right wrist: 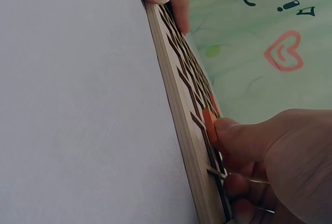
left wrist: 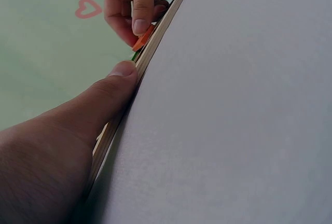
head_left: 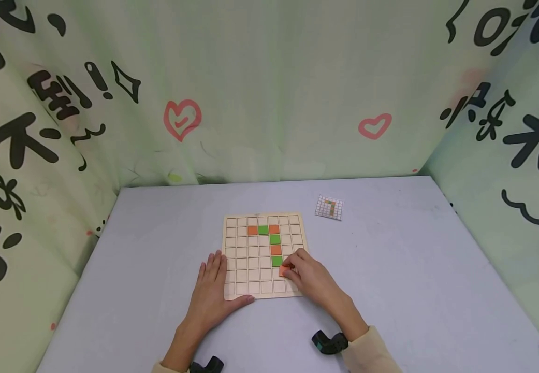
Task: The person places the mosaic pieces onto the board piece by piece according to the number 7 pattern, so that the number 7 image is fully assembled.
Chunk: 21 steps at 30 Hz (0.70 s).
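Observation:
A wooden grid board (head_left: 241, 261) lies on the table, its square cells holding several orange and green tiles. Three tiles form a row near the top, orange, green (head_left: 263, 230), orange; below the right one runs a column of green, orange (head_left: 276, 249) and green. My right hand (head_left: 313, 277) pinches an orange square tile (right wrist: 210, 125) between thumb and fingers, low over the board just below that column. The left hand (head_left: 213, 292) lies along the board's left side with fingers straight, its thumb (left wrist: 122, 71) at the near edge.
Behind the board to the right lies a small pattern card (head_left: 329, 207) printed with a grid and coloured squares. The white table (head_left: 157, 233) ends at a pale green curtain (head_left: 274, 103) bearing black writing and red hearts.

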{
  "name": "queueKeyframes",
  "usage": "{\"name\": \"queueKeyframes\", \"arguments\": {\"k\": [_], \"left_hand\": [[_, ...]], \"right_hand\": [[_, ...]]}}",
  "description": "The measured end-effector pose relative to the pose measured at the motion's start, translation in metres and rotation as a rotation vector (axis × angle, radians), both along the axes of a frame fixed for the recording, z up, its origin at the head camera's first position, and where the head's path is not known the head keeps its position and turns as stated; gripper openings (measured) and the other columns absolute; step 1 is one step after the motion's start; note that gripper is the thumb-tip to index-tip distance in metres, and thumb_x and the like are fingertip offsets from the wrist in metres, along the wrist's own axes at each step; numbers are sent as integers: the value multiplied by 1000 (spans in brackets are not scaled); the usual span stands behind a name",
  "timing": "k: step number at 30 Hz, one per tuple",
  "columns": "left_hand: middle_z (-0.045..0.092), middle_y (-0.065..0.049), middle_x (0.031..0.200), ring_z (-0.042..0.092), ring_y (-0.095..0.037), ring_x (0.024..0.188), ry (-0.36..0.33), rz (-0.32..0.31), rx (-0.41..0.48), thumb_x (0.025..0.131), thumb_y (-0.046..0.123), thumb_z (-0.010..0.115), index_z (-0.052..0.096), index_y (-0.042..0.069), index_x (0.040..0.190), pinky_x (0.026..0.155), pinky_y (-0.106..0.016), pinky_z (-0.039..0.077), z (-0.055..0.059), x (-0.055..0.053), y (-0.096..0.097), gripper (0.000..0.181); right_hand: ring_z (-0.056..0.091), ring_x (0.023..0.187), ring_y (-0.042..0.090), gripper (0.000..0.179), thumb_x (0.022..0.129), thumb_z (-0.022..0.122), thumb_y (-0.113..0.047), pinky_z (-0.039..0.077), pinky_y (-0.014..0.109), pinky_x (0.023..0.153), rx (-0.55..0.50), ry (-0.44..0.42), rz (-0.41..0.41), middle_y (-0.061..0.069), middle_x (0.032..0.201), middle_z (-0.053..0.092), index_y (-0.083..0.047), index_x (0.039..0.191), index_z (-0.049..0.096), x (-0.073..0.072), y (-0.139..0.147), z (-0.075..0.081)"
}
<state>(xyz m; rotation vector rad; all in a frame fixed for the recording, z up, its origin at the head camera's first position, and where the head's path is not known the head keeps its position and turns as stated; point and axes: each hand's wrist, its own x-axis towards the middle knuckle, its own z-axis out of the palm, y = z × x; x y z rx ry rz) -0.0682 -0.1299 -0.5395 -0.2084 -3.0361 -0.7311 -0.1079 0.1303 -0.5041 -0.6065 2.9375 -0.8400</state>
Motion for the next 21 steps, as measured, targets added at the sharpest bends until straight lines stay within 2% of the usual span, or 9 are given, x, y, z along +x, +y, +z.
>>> {"name": "queueKeyframes", "arguments": {"k": [21], "left_hand": [[22, -20, 166, 16, -36, 156, 0, -1, -3, 74, 74, 70, 27, -4, 155, 127, -52, 15, 0, 0, 0, 121]], "right_hand": [[53, 80, 6, 12, 92, 73, -25, 50, 24, 72, -18, -64, -37, -7, 94, 55, -16, 97, 67, 0, -1, 3]]}}
